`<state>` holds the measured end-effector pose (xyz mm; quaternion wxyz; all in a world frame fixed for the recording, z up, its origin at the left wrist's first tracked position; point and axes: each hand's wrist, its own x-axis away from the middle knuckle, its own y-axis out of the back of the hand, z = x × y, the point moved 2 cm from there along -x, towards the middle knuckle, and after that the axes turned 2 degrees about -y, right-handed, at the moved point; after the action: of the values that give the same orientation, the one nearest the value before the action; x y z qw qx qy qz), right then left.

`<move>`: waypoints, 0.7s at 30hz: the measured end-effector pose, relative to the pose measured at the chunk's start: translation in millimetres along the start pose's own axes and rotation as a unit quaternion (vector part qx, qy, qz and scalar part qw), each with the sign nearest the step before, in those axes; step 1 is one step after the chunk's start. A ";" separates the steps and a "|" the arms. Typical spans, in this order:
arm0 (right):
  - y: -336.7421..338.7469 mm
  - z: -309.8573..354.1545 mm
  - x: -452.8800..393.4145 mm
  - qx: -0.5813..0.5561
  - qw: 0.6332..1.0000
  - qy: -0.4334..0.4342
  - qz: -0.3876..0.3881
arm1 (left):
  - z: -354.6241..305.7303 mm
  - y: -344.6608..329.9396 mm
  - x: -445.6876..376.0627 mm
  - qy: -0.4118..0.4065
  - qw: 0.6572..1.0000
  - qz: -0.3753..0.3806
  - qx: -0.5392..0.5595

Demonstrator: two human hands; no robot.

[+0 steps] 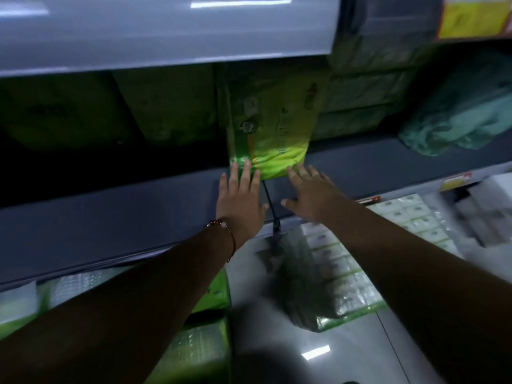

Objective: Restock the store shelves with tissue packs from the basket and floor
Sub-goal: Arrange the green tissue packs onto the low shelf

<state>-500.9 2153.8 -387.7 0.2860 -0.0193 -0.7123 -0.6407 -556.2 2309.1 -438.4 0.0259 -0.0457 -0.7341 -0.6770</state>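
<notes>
Both hands reach forward with fingers straight and slightly spread, so neither grip is closed on anything. The left hand (239, 202) lies flat over the dark grey metal shelf (110, 217), and its fingertips (246, 164) press against the near lower edge of the bright green plastic-wrapped tissue pack (273, 126). The right hand (313, 198), just beside it, is likewise open, its fingertips touching the same edge at the pack's right corner, thumb stretched out toward the left hand. The pack lies lengthwise on the shelf directly ahead of both grips, running back into the dim shelf space between darker green packs. A reddish beaded bracelet (224, 231) circles the left wrist. Below the forearms, more green and white tissue packs (340, 270) sit blurred on the pale glossy floor (346, 353).
</notes>
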 end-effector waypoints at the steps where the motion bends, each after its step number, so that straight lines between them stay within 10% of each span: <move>1: 4.8 -5.2 12.0 0.005 1.000 -0.002 -0.007 | -5.4 7.5 4.8 -0.001 1.000 0.007 0.018; 12: 32.0 -157.4 303.6 0.045 0.980 -0.186 -0.056 | -217.3 138.3 100.6 -0.271 0.953 -0.018 0.133; 21: -87.7 -293.8 512.5 -0.122 0.866 -0.484 -0.041 | -400.6 139.5 188.0 -0.492 0.869 -0.010 0.051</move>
<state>-851.2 1693.1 -240.8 -0.1252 -0.3324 -0.6779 -0.6436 -738.4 1927.1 -248.5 -0.3428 -0.3644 -0.6859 -0.5284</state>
